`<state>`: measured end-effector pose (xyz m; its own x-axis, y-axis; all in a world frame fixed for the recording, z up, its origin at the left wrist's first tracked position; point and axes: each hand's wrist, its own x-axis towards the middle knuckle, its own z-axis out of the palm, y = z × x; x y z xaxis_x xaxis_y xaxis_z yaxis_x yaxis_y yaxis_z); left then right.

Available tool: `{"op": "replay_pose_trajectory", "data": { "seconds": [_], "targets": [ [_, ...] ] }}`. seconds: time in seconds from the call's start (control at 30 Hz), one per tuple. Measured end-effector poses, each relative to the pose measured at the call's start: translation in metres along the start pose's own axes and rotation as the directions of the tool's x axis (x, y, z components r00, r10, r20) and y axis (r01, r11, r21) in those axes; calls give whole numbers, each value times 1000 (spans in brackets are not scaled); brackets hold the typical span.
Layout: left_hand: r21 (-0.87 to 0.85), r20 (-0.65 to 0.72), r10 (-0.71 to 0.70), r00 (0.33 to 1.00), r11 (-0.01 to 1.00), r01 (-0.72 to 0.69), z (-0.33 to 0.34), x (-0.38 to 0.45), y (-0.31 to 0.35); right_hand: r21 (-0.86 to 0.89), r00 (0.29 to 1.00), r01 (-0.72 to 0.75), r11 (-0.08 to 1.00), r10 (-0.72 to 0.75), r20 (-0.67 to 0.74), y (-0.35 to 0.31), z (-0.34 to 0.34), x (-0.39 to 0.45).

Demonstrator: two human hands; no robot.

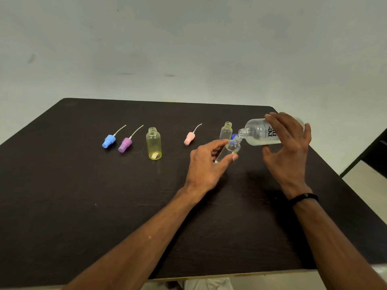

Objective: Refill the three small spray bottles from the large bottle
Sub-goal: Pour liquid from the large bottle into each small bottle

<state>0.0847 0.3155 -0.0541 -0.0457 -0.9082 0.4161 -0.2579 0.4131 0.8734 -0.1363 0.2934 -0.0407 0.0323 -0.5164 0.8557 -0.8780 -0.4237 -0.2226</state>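
Observation:
My right hand [288,149] grips the large clear bottle [259,132], tipped on its side with its open neck pointing left. My left hand [207,162] holds a small clear spray bottle [230,148], tilted so its mouth meets the large bottle's neck. A yellow small bottle [154,143] stands uncapped at the table's middle. Another small clear bottle [226,130] stands uncapped just behind my left hand.
On the dark table [83,195] lie three spray heads with dip tubes: blue [109,140], purple [125,144] and pink [189,138]. A blue cap [234,136] shows behind the held bottle. The table's right edge runs close to my right hand.

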Motion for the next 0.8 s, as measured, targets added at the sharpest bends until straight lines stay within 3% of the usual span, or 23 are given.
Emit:
{"op": "replay_pose_trajectory", "data": {
  "seconds": [0.8],
  "targets": [
    [-12, -8, 12, 1000, 1000, -12, 0, -1, 0, 1, 1000, 0, 1000, 0, -17, -1, -1, 0]
  ]
}}
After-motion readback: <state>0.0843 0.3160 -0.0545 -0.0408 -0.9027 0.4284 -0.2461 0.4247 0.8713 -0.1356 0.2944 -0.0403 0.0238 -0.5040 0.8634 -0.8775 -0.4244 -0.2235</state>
